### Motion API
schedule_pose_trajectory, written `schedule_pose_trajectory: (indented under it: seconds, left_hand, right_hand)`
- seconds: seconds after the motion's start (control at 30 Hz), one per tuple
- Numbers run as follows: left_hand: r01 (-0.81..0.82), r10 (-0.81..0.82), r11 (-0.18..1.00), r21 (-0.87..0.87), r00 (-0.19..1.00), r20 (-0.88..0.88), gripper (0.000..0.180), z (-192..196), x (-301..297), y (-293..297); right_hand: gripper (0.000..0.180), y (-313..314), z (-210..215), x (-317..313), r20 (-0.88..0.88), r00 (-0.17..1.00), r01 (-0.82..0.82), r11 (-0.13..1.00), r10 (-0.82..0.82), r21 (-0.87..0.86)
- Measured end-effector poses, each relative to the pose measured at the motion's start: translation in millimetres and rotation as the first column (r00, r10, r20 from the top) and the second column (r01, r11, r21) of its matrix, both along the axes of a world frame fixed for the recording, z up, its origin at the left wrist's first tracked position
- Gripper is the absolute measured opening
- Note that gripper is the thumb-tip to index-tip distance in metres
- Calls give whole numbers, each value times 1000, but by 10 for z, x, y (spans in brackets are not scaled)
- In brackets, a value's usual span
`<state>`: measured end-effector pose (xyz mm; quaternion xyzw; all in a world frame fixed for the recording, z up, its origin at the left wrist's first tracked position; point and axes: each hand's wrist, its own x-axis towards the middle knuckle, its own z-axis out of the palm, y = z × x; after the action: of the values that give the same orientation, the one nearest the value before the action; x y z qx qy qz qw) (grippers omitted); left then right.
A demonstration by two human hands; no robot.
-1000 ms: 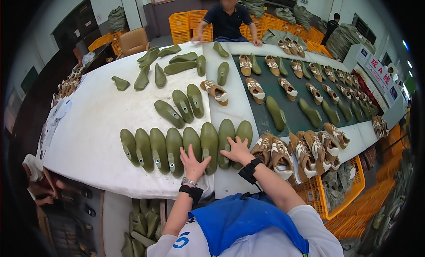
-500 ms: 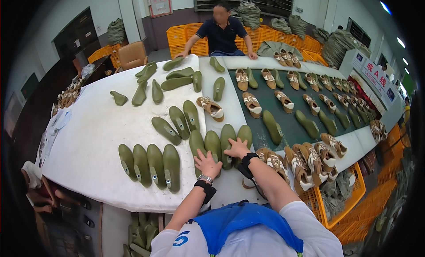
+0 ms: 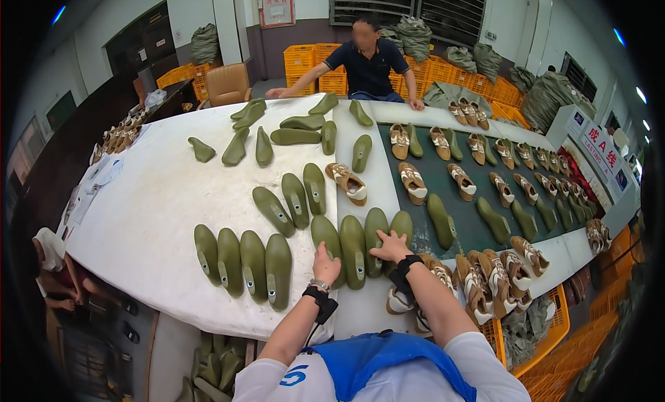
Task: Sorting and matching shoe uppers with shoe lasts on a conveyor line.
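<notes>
Four olive-green shoe lasts stand side by side in front of me, toes pointing away. My left hand [image 3: 327,265] touches the heel part of the leftmost last [image 3: 327,234] from its left side, with finger and thumb apart; its other fingers are partly hidden. My right hand [image 3: 393,247] lies with fingers spread over the third last [image 3: 375,222] and the rightmost last [image 3: 402,224]. Between my hands, the second last [image 3: 352,246] is untouched. A brown and white shoe [image 3: 346,183] lies just beyond the row.
More lasts stand in a row [image 3: 242,263] at left and in a group [image 3: 294,197] behind. Shoes and lasts line a dark green conveyor [image 3: 471,187] at right. Several shoes [image 3: 492,277] crowd beside my right arm, above an orange crate [image 3: 547,339]. A co-worker [image 3: 370,66] sits across the white table [image 3: 152,194].
My left hand has slid left off the middle of the row to the leftmost last's side. The co-worker's hand has moved left, away from a last now lying farther right. The view has shifted.
</notes>
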<state>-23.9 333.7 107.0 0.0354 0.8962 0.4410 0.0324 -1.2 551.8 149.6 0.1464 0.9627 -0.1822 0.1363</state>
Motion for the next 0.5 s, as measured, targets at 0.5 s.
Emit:
schedule_pose_trajectory:
  seconds: [0.5]
  left_hand:
    - [-22,-211,868,-497,888,-408,69,634,349,-1380]
  right_hand:
    - [75,-40,98,50,23,996,88,996,-88,9]
